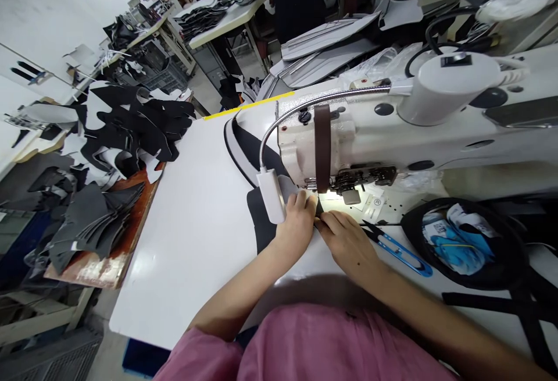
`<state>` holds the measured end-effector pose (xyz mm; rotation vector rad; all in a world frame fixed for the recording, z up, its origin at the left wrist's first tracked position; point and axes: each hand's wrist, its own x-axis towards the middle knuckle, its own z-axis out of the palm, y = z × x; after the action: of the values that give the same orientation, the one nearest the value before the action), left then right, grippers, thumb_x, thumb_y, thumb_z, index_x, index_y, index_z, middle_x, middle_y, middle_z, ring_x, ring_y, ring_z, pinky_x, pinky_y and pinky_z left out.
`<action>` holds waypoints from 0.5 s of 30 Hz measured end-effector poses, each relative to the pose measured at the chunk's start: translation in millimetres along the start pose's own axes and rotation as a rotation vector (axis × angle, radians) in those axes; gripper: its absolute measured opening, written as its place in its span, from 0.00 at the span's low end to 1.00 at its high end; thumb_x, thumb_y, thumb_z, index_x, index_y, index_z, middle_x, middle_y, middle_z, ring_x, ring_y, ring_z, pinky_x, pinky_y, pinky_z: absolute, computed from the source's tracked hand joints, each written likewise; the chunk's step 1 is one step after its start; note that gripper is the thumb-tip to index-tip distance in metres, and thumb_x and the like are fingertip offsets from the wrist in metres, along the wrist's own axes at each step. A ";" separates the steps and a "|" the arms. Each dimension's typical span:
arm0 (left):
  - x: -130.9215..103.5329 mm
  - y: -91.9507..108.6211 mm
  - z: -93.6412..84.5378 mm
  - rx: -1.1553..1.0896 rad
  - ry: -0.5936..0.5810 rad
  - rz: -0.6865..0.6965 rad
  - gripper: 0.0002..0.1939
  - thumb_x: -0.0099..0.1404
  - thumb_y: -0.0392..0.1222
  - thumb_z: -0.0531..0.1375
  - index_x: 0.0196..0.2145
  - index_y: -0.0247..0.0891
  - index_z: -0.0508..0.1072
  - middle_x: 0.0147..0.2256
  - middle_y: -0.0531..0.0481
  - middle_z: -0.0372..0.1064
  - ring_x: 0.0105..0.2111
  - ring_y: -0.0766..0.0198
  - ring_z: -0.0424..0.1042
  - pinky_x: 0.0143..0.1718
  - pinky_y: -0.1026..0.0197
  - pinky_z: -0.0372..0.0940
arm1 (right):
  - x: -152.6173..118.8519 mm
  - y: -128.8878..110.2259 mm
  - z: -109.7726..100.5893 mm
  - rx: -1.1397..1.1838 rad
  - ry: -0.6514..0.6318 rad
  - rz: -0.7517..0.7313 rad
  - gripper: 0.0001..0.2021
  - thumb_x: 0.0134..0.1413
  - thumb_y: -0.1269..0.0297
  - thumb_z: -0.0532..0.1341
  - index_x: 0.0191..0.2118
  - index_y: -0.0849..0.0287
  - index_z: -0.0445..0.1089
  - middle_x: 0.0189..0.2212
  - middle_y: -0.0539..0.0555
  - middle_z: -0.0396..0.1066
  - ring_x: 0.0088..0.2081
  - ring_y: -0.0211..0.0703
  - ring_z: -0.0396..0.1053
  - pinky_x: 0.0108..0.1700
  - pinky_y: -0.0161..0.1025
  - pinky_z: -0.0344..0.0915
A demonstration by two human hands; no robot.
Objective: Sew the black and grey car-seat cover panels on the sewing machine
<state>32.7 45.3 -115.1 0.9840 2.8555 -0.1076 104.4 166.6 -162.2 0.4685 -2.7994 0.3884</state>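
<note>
A workshop with pale walls surrounds a white table (187, 247); clock directions here run from the two hands, twelve at the top of the view.

The left hand (296, 224) lies on a dark fabric piece (261, 221), its fingers bent and close together; whether they pinch the material cannot be told. The right hand (349, 241) is just beside it, fingertips drawn together at the piece's dark edge, their grip hidden. The piece lies flat on the table, spreading towards nine from under the left hand, and a curved grey-and-black band (243, 151) arches at ten.

At ten, nearer in, a white lamp head (271, 196) hangs in front of the piece on a bent metal neck. The sewing machine (375, 142) has its head at twelve, a brown strap (322, 148) upright on it, and its arm runs towards two. Just past three lie blue snips (405, 253), then a round black container (517, 259) with blue and white items in it.

Farther out, grey panels (331, 38) are stacked at twelve, and black and white cut pieces (126, 128) heap up between nine and ten.
</note>
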 end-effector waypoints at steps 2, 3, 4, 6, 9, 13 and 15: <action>1.7 -1.1 0.6 0.019 0.010 0.010 0.11 0.64 0.31 0.52 0.43 0.37 0.69 0.41 0.43 0.66 0.41 0.54 0.64 0.38 0.55 0.64 | 2.9 3.8 3.9 -0.012 0.023 0.008 0.11 0.58 0.76 0.54 0.40 0.63 0.73 0.31 0.56 0.66 0.35 0.45 0.61 0.39 0.42 0.61; 2.9 -1.5 0.7 0.026 0.014 0.021 0.10 0.64 0.30 0.53 0.40 0.37 0.70 0.39 0.43 0.66 0.40 0.55 0.64 0.37 0.55 0.64 | 4.3 5.3 5.8 -0.021 0.031 0.007 0.10 0.58 0.76 0.54 0.38 0.63 0.73 0.30 0.55 0.66 0.33 0.44 0.60 0.37 0.42 0.61; 4.3 -1.6 0.6 0.030 0.018 0.035 0.08 0.63 0.30 0.53 0.38 0.36 0.70 0.38 0.44 0.66 0.39 0.55 0.64 0.37 0.55 0.64 | 5.2 6.2 7.3 -0.032 0.036 0.001 0.10 0.57 0.77 0.55 0.36 0.63 0.73 0.29 0.55 0.66 0.33 0.44 0.60 0.36 0.42 0.61; 7.2 -1.5 0.3 0.034 0.026 0.061 0.07 0.63 0.29 0.54 0.34 0.36 0.70 0.37 0.44 0.66 0.39 0.56 0.65 0.36 0.56 0.63 | 6.0 6.1 9.3 -0.057 0.052 -0.021 0.09 0.55 0.79 0.55 0.33 0.64 0.73 0.30 0.57 0.66 0.33 0.44 0.60 0.39 0.42 0.62; 11.3 -2.1 0.5 0.036 0.038 0.091 0.08 0.63 0.29 0.53 0.32 0.35 0.71 0.36 0.44 0.67 0.38 0.56 0.65 0.36 0.56 0.63 | 5.5 3.4 10.9 -0.054 0.101 -0.065 0.12 0.53 0.81 0.53 0.38 0.69 0.73 0.35 0.61 0.69 0.40 0.48 0.63 0.49 0.44 0.63; 18.6 -9.6 5.0 -0.009 0.077 0.136 0.11 0.66 0.31 0.51 0.32 0.36 0.72 0.34 0.45 0.70 0.36 0.58 0.66 0.36 0.57 0.61 | 6.5 2.2 15.5 0.027 0.140 -0.073 0.18 0.54 0.81 0.49 0.46 0.74 0.70 0.42 0.65 0.70 0.48 0.50 0.63 0.58 0.46 0.58; 23.8 -17.0 10.5 -0.095 0.109 0.150 0.13 0.66 0.32 0.50 0.30 0.36 0.73 0.33 0.46 0.70 0.35 0.59 0.66 0.36 0.57 0.61 | 8.0 2.8 17.5 0.055 0.132 -0.050 0.19 0.55 0.80 0.48 0.50 0.75 0.68 0.46 0.67 0.69 0.51 0.51 0.62 0.59 0.48 0.58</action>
<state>4.6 45.3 -128.2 1.2147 2.8390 0.0967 92.2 161.6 -176.6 0.5053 -2.6501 0.4681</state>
